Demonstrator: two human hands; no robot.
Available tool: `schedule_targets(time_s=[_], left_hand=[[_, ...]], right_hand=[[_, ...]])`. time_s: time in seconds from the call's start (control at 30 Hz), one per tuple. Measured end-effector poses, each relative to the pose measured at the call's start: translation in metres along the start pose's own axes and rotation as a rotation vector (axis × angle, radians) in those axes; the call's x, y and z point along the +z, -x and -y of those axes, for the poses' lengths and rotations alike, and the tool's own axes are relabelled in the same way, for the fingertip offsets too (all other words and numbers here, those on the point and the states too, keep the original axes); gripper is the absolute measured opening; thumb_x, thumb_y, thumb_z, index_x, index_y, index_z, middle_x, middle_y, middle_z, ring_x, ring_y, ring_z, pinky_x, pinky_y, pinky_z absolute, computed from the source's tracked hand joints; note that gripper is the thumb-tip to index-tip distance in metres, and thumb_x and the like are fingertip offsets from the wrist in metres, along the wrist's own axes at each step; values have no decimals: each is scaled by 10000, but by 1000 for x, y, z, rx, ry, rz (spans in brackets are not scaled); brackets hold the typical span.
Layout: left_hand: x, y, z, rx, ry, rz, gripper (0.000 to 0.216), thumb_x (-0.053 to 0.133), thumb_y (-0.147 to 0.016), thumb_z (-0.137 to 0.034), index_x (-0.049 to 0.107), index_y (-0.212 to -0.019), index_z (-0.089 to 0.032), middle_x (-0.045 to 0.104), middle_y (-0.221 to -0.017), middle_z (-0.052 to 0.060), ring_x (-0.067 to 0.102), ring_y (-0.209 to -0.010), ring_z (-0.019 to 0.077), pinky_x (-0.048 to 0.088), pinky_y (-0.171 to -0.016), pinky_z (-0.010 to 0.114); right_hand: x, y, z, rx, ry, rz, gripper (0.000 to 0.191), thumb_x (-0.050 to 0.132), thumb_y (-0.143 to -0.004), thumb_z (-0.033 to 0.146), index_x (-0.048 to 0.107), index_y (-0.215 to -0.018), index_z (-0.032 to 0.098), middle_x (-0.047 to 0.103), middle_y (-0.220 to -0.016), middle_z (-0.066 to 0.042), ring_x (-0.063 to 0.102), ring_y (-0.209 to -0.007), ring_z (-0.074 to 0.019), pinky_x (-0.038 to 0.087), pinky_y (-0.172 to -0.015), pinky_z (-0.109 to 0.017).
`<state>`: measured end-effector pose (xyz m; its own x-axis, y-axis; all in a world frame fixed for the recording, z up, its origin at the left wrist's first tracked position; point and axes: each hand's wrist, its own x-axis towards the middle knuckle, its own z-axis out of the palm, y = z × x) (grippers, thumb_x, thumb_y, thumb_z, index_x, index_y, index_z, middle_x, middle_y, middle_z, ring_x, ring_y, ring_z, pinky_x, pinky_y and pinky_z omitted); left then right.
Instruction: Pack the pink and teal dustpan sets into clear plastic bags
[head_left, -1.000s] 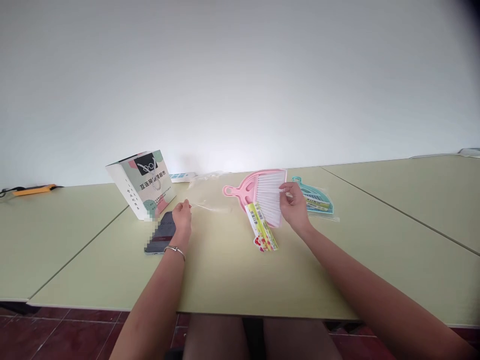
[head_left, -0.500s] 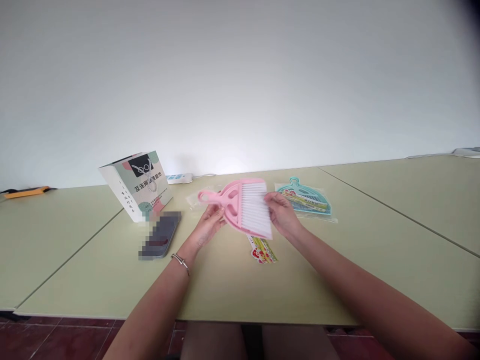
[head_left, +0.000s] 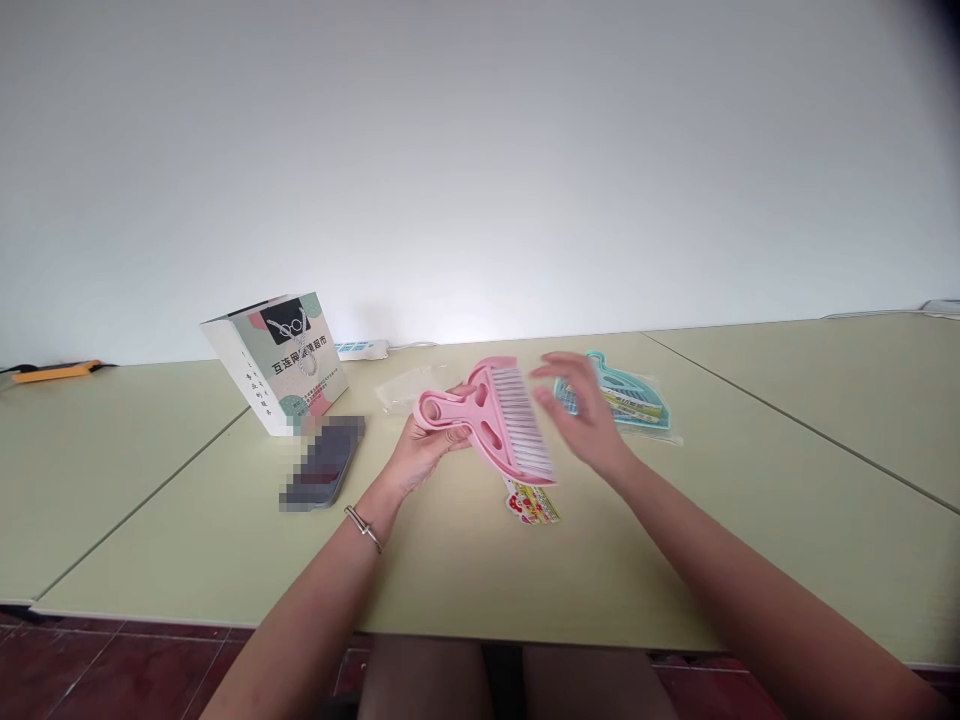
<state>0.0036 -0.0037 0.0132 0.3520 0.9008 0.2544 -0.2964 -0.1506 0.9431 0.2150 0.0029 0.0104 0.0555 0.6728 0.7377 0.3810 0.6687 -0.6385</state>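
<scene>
My left hand (head_left: 424, 448) is closed on a pink hand brush nested in a pink dustpan (head_left: 484, 410), gripping near the handle end from beneath. White bristles (head_left: 523, 420) point to the right, tilted over the table. My right hand (head_left: 581, 410) is apart from the bristles, fingers spread and holding nothing. Behind it a teal dustpan and brush set (head_left: 634, 400) lies in clear wrapping, partly hidden by that hand. Below the pink set, a colourful label card (head_left: 534, 503) rests on the table.
To the left stands a paper gift bag (head_left: 289, 365), with a dark phone (head_left: 330, 465), partly pixelated, before it. A clear plastic wrapper (head_left: 405, 388) lies behind my left hand. Farther back are a white power strip (head_left: 364, 350) and, far left, an orange item (head_left: 56, 372).
My right hand has let go of the bristles and opened, drawing slightly up and right. The pink set has turned in my left hand, its handle now nearer me.
</scene>
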Motion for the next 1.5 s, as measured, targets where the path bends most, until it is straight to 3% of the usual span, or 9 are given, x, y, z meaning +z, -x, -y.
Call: schedule_targets(time_s=[0.13,0.37,0.57,0.77,0.87,1.03,1.13,1.33,1.5], left_hand=[[6,3,0,-9,-56,59,527,776,-624,-381,624,-1112,-249,562,-1300,74,545,-1158,303,530,-860,412],[20,0,0,304,-206,9,311,723,-701,-324,668,-983,-205,390,-1452,95,366,-1327,301,359,-1056,413],[26,4,-5,353,-266,-58,307,714,-703,-319,666,-986,-210,559,-1305,77,397,-1311,272,333,-1081,407],[28,10,-8,442,-398,16,281,665,-748,-292,660,-1021,-224,622,-1209,70,414,-1298,274,267,-1114,453],[26,11,-9,548,-520,-38,277,665,-749,-305,646,-1014,-227,626,-1180,78,480,-1235,284,210,-1129,488],[7,7,-19,702,-485,-411,275,633,-767,-420,588,-968,-237,614,-1089,89,512,-1164,271,329,-1057,478],[-1,4,-20,805,-618,-456,274,664,-752,-363,552,-970,-240,598,-1067,72,525,-1130,247,347,-1042,467],[-16,-3,-7,840,-919,-541,302,697,-718,-262,516,-955,-215,544,-1041,65,507,-1106,235,358,-1007,434],[-41,-11,5,613,-1182,-553,145,609,-762,-182,479,-821,-207,500,-937,53,502,-989,220,412,-891,376]], right_hand=[[5,8,6,-202,146,385,261,542,-849,431,606,-1061,295,416,-1215,-92,383,-1255,-250,375,-1030,-453],[9,8,8,-203,247,290,120,582,-821,326,614,-910,254,383,-1068,-92,392,-1171,-271,388,-990,-492],[12,10,16,-253,295,203,159,534,-818,269,590,-963,241,388,-1038,-95,403,-1100,-273,399,-935,-485],[4,5,24,-317,179,398,125,545,-827,274,557,-951,266,453,-1011,-68,462,-1047,-229,438,-894,-418],[0,3,28,-375,269,324,109,532,-844,294,568,-939,255,472,-985,-76,476,-990,-237,443,-849,-432],[-16,-3,26,-360,410,-46,139,562,-823,377,589,-885,255,483,-926,-92,476,-981,-294,418,-838,-504],[-16,-4,17,-308,440,-164,154,565,-817,360,596,-937,270,499,-958,-94,474,-1021,-297,386,-915,-536],[6,2,-13,-521,577,244,244,435,-881,157,628,-973,273,599,-1001,-64,552,-949,-208,343,-998,-482],[23,8,-37,-636,722,447,317,416,-871,64,657,-929,263,653,-935,-47,576,-856,-182,383,-870,-386]])
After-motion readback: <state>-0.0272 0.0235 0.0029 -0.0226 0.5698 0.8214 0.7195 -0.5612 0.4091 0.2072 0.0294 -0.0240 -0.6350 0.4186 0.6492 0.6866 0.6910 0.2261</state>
